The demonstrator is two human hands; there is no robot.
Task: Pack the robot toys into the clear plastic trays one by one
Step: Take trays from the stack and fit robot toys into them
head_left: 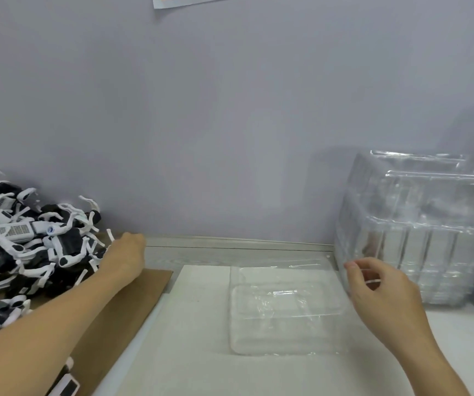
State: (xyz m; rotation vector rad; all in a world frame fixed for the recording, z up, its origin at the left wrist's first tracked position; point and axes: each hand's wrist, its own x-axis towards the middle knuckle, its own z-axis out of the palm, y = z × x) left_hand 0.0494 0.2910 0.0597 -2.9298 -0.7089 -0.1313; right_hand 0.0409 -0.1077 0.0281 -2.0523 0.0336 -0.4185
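Robot toys, black and white, are heaped in a pile at the far left of the counter, against the wall, and the left hand is stretched to the pile's right edge, its fingers hidden behind the knuckles (whether they have closed on a toy cannot be told). One clear plastic tray lies empty on a white sheet at the centre, beside a brown cardboard piece. The right hand is held at the tray's right edge, fingers loosely curled with thumb and forefinger apart, just in front of a tall stack of clear trays.
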